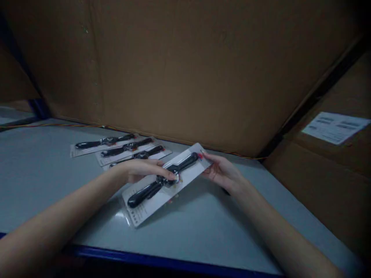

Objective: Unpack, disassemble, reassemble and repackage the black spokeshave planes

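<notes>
I hold a white blister card [185, 173] with a long black two-handled tool under clear plastic; its exact kind is not plain. It is tilted, its right end higher, above the grey tabletop. My left hand [147, 170] is closed on its upper edge, thumb pressing on the front near the tool's middle. The right end is pinched by my right hand [222, 172], whose fingers are partly behind the card. Beyond my left hand lie similar cards: a far one [101, 143], a middle one [127, 147] and a near one [156, 151], partly hidden by that hand.
A tall cardboard panel [185, 77] stands behind the grey table [52, 173]. To the right is a cardboard side [319, 173] with a white label [336, 126]. Thin orange wire [63, 125] runs along the back. The front edge [145, 260] is blue.
</notes>
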The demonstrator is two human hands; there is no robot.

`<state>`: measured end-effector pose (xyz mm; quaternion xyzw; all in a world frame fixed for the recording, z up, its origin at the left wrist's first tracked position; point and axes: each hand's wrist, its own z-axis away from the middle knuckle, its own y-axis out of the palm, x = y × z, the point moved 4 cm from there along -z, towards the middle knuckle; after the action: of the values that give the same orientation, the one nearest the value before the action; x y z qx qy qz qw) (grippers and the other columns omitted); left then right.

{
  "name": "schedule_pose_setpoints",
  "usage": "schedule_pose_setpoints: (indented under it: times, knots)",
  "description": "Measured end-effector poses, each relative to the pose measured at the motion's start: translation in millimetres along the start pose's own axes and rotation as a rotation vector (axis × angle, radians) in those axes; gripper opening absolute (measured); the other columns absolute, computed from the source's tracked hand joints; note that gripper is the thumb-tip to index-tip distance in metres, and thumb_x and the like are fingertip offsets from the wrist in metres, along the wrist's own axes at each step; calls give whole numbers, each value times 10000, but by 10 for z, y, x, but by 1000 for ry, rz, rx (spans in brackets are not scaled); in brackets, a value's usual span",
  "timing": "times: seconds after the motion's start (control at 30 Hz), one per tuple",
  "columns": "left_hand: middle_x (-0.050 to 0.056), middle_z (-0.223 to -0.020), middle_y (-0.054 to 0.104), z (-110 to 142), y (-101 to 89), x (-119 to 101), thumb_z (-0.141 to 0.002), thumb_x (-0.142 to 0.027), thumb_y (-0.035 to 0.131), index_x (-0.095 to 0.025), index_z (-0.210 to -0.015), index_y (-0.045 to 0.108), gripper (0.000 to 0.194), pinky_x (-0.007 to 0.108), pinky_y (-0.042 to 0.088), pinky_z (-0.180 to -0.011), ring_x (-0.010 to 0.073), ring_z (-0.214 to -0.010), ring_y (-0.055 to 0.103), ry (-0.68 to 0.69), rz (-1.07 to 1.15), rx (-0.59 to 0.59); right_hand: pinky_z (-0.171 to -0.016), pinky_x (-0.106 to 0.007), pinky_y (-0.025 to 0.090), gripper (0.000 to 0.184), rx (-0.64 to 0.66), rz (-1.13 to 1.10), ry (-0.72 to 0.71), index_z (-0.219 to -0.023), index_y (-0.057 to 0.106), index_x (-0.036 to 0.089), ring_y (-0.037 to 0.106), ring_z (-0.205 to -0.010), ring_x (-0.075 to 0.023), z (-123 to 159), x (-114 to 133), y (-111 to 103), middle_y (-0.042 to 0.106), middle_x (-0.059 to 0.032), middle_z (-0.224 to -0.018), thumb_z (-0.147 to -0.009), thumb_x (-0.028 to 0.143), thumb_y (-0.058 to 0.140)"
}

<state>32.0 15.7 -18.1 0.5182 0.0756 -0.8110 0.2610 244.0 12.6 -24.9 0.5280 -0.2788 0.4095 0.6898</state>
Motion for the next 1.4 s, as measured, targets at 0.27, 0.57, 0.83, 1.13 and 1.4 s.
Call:
schedule_pose_setpoints:
  times: [0.27, 0.57, 0.83, 1.13, 1.4]
  knots:
    - [52, -913, 726, -5, -70, 37, -656, -329, 744, -171, -965, 659, 357, 345, 466, -833, 196, -821, 667, 28, -41, -128, -701, -275, 548, 116, -103, 31, -43, -838, 667, 167, 656, -685, -141, -64, 6, -99, 713, -36, -755, -782, 99, 592]
    - [55, -870, 723, -39, -106, 46, -652, -291, 748, -160, -936, 671, 322, 328, 485, -771, 177, -725, 666, 71, -28, -159, -657, -296, 562, 199, -1, 35, 19, -886, 661, 159, 664, -687, -164, -84, -53, -75, 717, -58, -789, -865, 315, 539]
    - [53, -877, 725, -55, -156, 59, -656, -338, 756, -165, -954, 670, 355, 302, 494, -751, 170, -738, 670, 63, -92, -230, -671, -243, 554, 122, 25, 84, -104, -855, 673, 134, 656, -685, -132, -184, -107, -131, 713, -56, -774, -834, 147, 553]
    - [50, -945, 723, -43, -113, 45, -653, -311, 763, -180, -997, 659, 383, 312, 476, -829, 184, -839, 670, 13, -101, -173, -740, -285, 550, 148, -83, 115, -134, -838, 674, 164, 662, -753, -154, -159, 47, -181, 712, -44, -790, -741, 67, 620]
    - [66, -1000, 709, -91, -122, 29, -636, -319, 763, -175, -995, 665, 399, 364, 467, -855, 230, -936, 645, 56, -144, -226, -681, -248, 558, 101, -247, -55, -68, -837, 647, 148, 649, -661, -120, -110, 147, -234, 696, -32, -717, -834, 127, 548]
